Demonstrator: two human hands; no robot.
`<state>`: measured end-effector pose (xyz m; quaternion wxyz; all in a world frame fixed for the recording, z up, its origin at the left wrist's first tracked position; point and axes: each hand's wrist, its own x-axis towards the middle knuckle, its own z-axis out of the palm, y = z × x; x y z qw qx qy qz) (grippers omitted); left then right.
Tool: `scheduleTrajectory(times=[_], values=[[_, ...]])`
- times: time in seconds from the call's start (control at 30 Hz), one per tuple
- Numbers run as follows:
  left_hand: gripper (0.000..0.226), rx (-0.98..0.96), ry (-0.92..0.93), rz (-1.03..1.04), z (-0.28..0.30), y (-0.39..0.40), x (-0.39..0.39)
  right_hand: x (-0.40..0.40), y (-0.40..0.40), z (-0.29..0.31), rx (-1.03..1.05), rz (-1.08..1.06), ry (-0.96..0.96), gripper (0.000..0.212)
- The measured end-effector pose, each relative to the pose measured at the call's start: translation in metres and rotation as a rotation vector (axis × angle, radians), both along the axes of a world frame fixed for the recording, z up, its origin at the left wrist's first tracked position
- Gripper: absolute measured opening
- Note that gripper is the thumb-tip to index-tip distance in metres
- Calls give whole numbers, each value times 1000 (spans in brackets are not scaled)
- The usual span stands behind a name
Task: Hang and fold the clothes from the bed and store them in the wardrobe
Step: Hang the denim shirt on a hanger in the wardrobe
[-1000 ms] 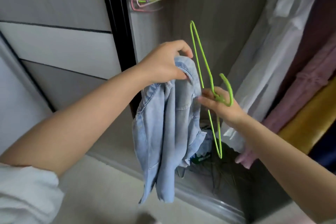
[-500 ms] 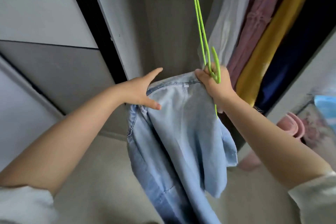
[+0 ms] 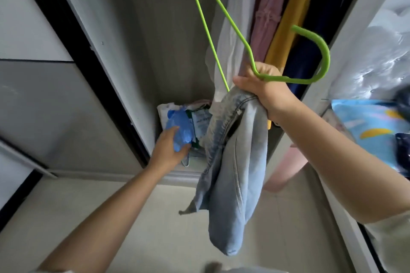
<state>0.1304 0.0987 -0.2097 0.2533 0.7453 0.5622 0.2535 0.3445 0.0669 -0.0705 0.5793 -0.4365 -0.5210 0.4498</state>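
**Jeans and hanger bunched in one grip**

Right hand [image 3: 264, 86] clamped round both the hanger [image 3: 221, 20] neck and the jeans [image 3: 230, 162] waistband, held up before the open wardrobe [image 3: 155, 29]. Left hand [image 3: 168, 150] low, fingers relaxed, touching a blue bag [image 3: 179, 128] on the wardrobe floor. Best done by bringing the left back up, spreading the waistband flat, then threading a leg over the hanger bar without twisting.

Your right hand [image 3: 264, 91] at 2 o'clock grips the green hanger [image 3: 233, 26] and the bunched denim garment [image 3: 230, 162] hanging below it. Your left hand [image 3: 170, 150], toward 9 o'clock of the denim, reaches the blue bag [image 3: 179, 126] on the wardrobe [image 3: 155, 29] floor, fingers loosely curved at it.
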Motion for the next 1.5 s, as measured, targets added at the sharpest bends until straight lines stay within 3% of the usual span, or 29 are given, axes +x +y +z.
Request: scheduleTrajectory(times=[0.1,0.17,0.37,0.5,0.6,0.63,0.7,0.77,0.87,0.97,1.07,1.23,1.37,1.5], values=[[66,-101,-184,-299,16,-20,37,0,-3,6,1,-1,11,63],[65,-85,-175,-406,18,-24,59,1,-1,13,13,-20,34,63],[23,-136,-124,-140,22,16,67,8,-4,17,26,-129,61,56],[25,-208,-275,-2,22,33,55,19,-5,0,-61,-272,51,59],[24,-214,-337,90,31,30,50,28,-10,-14,-151,-363,-15,42],[23,-212,-349,108,35,31,48,31,-13,-18,-179,-379,-94,40],[22,-186,-305,100,44,36,44,38,-18,-27,-211,-398,-428,42],[31,-135,-134,57,58,45,36,35,-22,-40,-220,-356,-775,45],[37,-79,86,10,73,52,35,22,-35,-66,-256,-241,-982,48],[15,-90,206,-21,70,55,31,14,-47,-88,-348,-154,-862,42],[28,-160,305,-11,52,57,16,13,-60,-93,-451,-4,-581,40],[25,-166,429,64,46,56,-9,23,-79,-103,-611,246,-387,43],[21,-125,519,22,47,50,-13,5,-67,-122,-785,294,-492,42],[13,-72,569,-54,57,36,-6,-27,-49,-123,-765,216,-506,45]])
